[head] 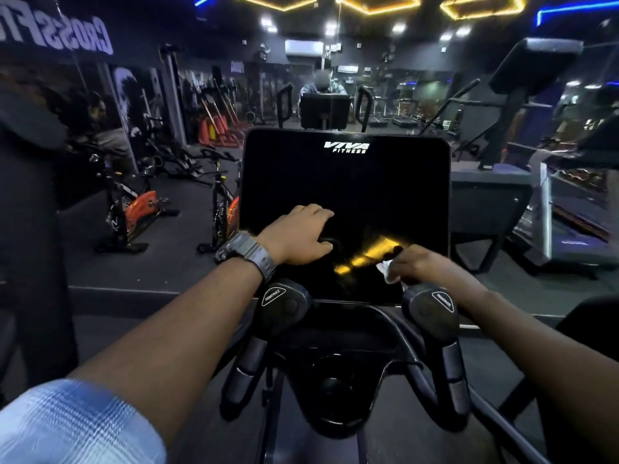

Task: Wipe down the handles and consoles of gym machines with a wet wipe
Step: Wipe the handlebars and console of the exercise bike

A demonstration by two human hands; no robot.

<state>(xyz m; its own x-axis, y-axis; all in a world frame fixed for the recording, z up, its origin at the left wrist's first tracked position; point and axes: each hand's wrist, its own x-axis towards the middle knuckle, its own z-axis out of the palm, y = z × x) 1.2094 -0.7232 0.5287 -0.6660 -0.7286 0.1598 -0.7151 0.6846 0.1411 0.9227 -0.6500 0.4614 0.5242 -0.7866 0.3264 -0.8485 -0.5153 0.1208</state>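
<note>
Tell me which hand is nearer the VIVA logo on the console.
Left. The left hand rests flat on the console screen below the VIVA logo; the right hand, holding the wet wipe, is lower, near the bottom-right corner.

"VIVA FITNESS" in white lettering atop the dark console (345,182). Mirrored "CROSSFIT" lettering, cut off at the frame's edge, across the wall banner (60,35) at upper left. Small labels on the two handle pods (284,301) too blurred to read.

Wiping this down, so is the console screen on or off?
Off, apparently: the console screen is black, showing only reflected ceiling lights.
</note>
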